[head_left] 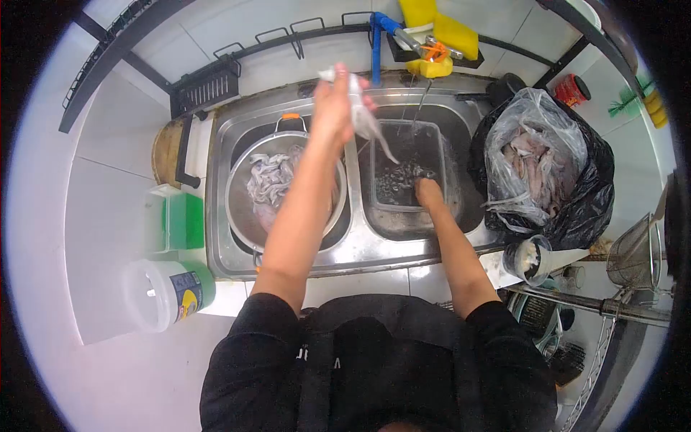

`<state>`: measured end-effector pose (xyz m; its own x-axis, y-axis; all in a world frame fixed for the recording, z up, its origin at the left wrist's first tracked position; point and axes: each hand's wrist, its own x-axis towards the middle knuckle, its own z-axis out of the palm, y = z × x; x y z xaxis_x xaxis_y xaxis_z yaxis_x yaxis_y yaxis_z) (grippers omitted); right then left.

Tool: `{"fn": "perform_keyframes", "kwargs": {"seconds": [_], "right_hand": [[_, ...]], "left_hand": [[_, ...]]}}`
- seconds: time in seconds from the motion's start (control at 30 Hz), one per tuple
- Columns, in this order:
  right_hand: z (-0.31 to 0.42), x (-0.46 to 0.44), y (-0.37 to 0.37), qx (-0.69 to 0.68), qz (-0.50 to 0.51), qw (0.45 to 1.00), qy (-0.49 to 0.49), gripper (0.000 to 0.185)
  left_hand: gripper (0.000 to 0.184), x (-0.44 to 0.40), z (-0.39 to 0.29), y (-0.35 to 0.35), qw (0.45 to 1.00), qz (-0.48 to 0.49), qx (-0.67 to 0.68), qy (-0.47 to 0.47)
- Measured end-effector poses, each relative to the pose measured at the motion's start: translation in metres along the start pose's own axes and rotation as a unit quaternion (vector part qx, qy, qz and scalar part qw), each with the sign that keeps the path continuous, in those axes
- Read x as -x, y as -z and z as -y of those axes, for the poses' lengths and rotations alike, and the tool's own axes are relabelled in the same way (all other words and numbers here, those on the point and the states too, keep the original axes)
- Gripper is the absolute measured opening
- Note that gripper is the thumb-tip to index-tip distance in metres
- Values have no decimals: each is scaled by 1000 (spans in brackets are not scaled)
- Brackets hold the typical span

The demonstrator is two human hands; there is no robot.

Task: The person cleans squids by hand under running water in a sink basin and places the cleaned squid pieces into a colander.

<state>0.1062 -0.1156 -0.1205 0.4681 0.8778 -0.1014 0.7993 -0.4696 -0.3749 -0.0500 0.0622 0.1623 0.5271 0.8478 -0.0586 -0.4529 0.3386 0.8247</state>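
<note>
Black shirt closest; two bare hands well apart above one two-basin sink.
Right hand reaches into one clear tub, fingertips obscured, so whether it grips anything cannot be told; left hand, raised, is clamped on one pale squid, whose thin end trails toward the right hand; one pot, left of and below the left hand, holds more squid, too tangled to count, partly covered by the left forearm; one plastic bag, right of the right hand, holds an uncountable heap; three yellow sponges sit beyond both hands, one cut off above.
</note>
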Motion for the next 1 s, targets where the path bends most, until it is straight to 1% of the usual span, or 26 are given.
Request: {"fn": "perform_keyframes", "kwargs": {"seconds": [0.03,0.07,0.1,0.13,0.17,0.2,0.23,0.27,0.3,0.37,0.43,0.47,0.5,0.53,0.57,0.6,0.63,0.67,0.7,0.77,0.8,0.87,0.9,0.93,0.97,1.0], "right_hand": [[3,0,3,-1,2,1000,2,19],[6,3,9,42,-23,999,-21,19],[10,4,12,85,-48,994,-42,20],[14,-8,9,48,17,991,-128,20],[24,-17,8,45,19,991,-124,20],[38,-25,10,41,-45,996,-70,21],[54,-33,14,37,-108,993,-16,27],[75,-44,25,-1,-124,991,43,29],[97,-57,37,-39,-138,985,100,32],[133,-88,45,-78,-222,964,128,36],[147,-130,42,-113,-214,966,94,44],[147,-160,33,-121,-213,965,97,44],[140,-192,17,-167,-215,960,72,45],[146,-204,14,-210,-215,953,46,47],[147,-212,11,-213,-212,953,49,47],[156,-210,29,-169,-164,972,-7,46],[165,-204,49,-122,-114,984,-62,45],[173,-191,68,-189,-80,976,-73,50],[170,-199,59,-188,-76,977,-70,50],[153,-217,33,-167,-117,976,-73,47],[151,-218,31,-165,-115,977,-74,47],[139,-216,27,-295,-103,943,-112,51],[135,-210,29,-295,-103,942,-119,51],[131,-200,34,-445,-46,884,-134,51],[127,-186,37,-583,11,799,-143,52],[120,-170,37,-583,7,799,-148,52]], "left_hand": [[32,4,-15,11,999,-1,-47,-14],[36,6,-28,27,995,-4,-94,-26],[35,5,-39,46,996,-3,-84,-17],[35,4,-48,65,997,-3,-75,-10],[35,3,-56,82,997,-7,-78,-12],[33,4,-62,97,993,-47,-108,-13],[30,5,-66,113,987,-88,-136,-13],[30,5,-67,129,986,-93,-140,-13],[26,6,-66,147,981,-114,-158,-18],[23,7,-62,176,973,-139,-181,-25],[22,10,-59,208,933,-92,-347,24],[26,-2,-46,245,924,-102,-366,51],[26,-2,-46,249,921,-107,-371,49],[26,0,-38,246,895,-118,-431,8],[27,0,-29,243,863,-128,-487,-33],[27,-5,-21,241,862,-133,-487,-32],[28,-11,-12,238,873,-116,-472,-44],[29,-16,-3,234,883,-99,-455,-57],[29,-22,7,226,884,-104,-453,-56],[28,-34,23,208,862,-79,-498,-50],[28,-41,30,209,863,-79,-497,-47],[26,-51,48,210,784,-57,-611,-96],[26,-52,58,205,785,-50,-611,-92],[26,-54,67,197,805,-55,-575,-138],[26,-55,78,188,823,-60,-536,-181],[29,-50,88,167,825,-13,-535,-182]]}}
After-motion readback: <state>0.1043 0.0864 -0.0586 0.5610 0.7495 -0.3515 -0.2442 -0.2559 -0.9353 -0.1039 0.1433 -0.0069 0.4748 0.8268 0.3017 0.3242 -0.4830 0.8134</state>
